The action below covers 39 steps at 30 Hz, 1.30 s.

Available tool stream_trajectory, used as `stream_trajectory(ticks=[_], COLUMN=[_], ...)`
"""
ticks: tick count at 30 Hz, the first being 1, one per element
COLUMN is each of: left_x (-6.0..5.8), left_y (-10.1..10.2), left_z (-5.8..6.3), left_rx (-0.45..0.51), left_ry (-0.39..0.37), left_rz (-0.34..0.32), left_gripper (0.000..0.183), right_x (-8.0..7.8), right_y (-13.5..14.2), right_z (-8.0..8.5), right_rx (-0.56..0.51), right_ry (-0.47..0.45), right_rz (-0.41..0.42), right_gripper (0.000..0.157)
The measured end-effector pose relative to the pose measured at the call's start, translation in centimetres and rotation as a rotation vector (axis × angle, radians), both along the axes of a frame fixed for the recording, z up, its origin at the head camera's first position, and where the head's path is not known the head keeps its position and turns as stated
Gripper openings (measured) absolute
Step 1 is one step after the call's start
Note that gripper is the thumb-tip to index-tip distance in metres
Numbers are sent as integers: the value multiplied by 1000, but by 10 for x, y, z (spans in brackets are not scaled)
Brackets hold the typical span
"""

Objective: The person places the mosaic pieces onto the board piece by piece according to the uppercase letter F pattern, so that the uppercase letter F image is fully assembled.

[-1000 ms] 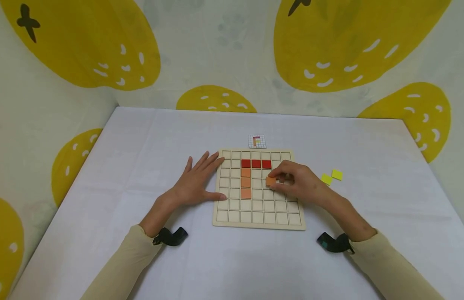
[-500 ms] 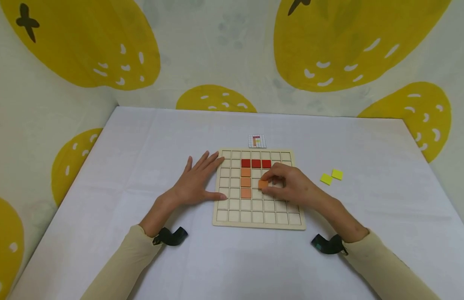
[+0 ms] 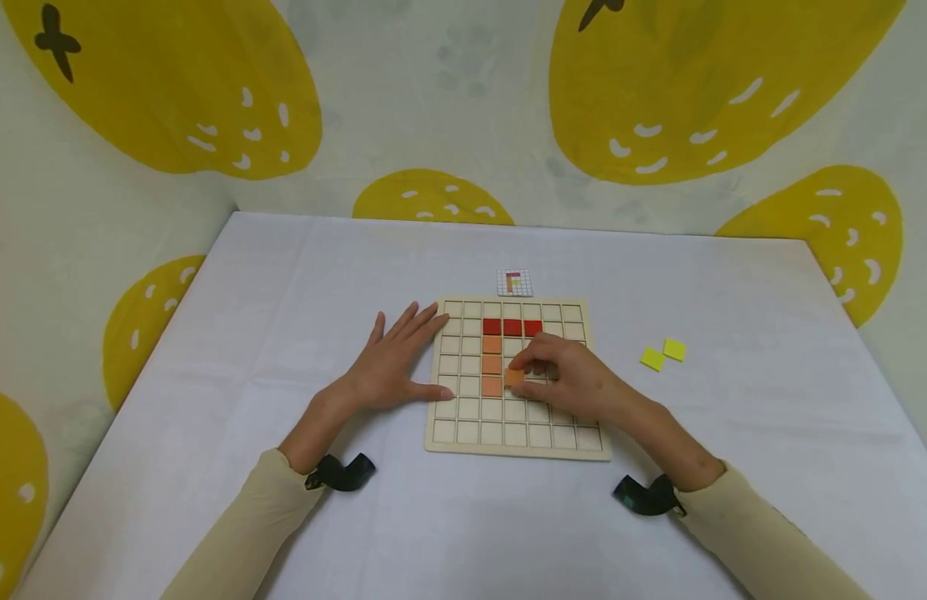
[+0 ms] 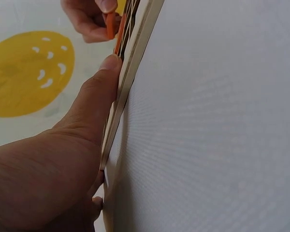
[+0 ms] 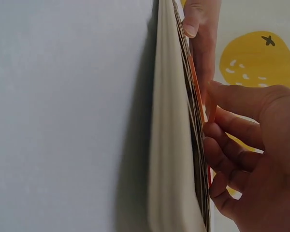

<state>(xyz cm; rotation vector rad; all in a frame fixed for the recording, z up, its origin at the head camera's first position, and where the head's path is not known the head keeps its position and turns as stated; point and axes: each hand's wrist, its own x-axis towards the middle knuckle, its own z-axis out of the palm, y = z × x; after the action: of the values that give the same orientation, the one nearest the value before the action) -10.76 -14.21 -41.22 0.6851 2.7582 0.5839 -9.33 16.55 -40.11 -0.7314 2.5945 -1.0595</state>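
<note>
Head view: L hand (image 3: 388, 362) lies at the L edge of the grid board (image 3: 491, 432), fingers spread & pointing toward the board's far L corner, thumb stuck out sideways. Per L wrist view, the thumb rests on the board's edge. R hand (image 3: 564, 379) reaches over the board from its R side, thumb & index pinching an orange tile (image 3: 514, 377), other fingers curled under the palm. Tile's sq., sides abt equal, so can't pick a long axis; per R wrist view it's seen edge-on, raised & tilted a bit vs the board's face. It's approx mid-board, just R of the column of orange tiles (image 3: 491, 365), nr the lowest. That column runs from the board's far side toward the near, below the L end of a row of red tiles (image 3: 512, 327). Yellow tiles (image 3: 652, 359) lie off the board's R side; pattern card (image 3: 514, 283) just past its far edge, all on the white counter (image 3: 463, 533).
</note>
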Motion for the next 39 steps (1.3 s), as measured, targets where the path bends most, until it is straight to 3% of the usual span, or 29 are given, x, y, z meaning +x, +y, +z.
stream_trajectory(ticks=[7,22,39], left_x=[1,0,-1], left_y=[0,0,0], left_z=[0,0,-1], left_rx=[-8,-12,-11], left_ry=[0,-1,-5], left_rz=[-2,-2,2], left_gripper=[113,113,113], right_x=[2,7,14], right_y=[-7,-19,-26], right_z=[0,-2,0], right_rx=[22,-32,55], right_ry=[23,82,55], right_rz=[26,105,117], right_gripper=[27,26,22])
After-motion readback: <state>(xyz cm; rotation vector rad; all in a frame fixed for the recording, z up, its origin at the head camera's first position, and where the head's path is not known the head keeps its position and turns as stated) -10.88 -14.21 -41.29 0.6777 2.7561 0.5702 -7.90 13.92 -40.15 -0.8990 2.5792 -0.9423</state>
